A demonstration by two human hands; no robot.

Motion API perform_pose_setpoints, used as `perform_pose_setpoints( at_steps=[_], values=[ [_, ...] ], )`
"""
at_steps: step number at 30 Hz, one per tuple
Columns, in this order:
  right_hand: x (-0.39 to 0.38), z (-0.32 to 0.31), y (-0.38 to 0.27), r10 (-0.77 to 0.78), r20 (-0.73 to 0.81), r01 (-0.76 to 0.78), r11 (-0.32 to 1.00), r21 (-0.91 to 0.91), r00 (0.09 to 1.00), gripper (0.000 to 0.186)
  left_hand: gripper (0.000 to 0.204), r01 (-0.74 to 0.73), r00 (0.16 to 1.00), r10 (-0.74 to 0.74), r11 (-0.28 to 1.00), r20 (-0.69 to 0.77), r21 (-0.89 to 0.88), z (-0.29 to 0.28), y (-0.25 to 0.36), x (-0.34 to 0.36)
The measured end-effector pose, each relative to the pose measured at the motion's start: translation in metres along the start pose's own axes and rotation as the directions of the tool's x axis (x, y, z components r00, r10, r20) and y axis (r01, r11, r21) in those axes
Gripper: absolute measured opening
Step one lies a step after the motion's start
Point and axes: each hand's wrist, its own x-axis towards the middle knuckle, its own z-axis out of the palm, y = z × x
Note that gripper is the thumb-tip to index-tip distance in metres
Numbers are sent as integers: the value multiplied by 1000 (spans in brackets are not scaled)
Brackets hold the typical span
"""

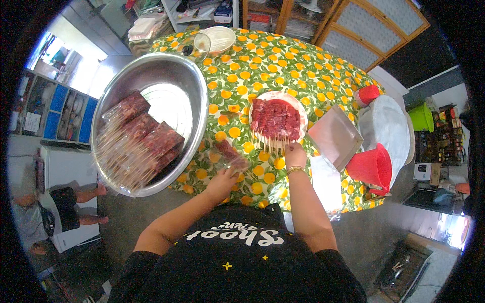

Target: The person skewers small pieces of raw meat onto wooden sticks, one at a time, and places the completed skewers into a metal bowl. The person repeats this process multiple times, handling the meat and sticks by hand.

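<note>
Head view: our right hand (296,155) is clamping its fingers on the meat skewers (275,118) on the plate (276,94), our left hand (222,185) is touching the bagged meat (229,154), its grip unclear, and we are risking dragging several off, since their sticks (270,144) are crowding over the near rim.

Left arm (177,216) and right arm (312,212) forward, left fingers (233,173) half-curled, right fingers (291,148) farther out, closely bunched.

Probably a home kitchen: orange-print tablecloth (323,65), wood-framed cabinets (374,25), basin (198,96) of skewered meat (134,134)
</note>
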Motion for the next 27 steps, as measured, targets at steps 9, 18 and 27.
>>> perform_pose_setpoints(
  at_steps=[9, 18, 27],
  values=[
    [18, -3, -5, -68, 133, 80, 993, -89, 989, 23, 49, -19, 1000, 19, 1000, 15, -16, 14, -8, 3],
    [-15, -86, -5, -43, 639, -604, 284, 745, 768, 20, 52, 29, 993, -31, 999, 114, 22, 17, -9, 12],
    [-137, -123, 51, -55, 919, -764, 538, 357, 390, 18, 58, -49, 982, 18, 986, -186, -162, 32, -22, 22]
  ],
)
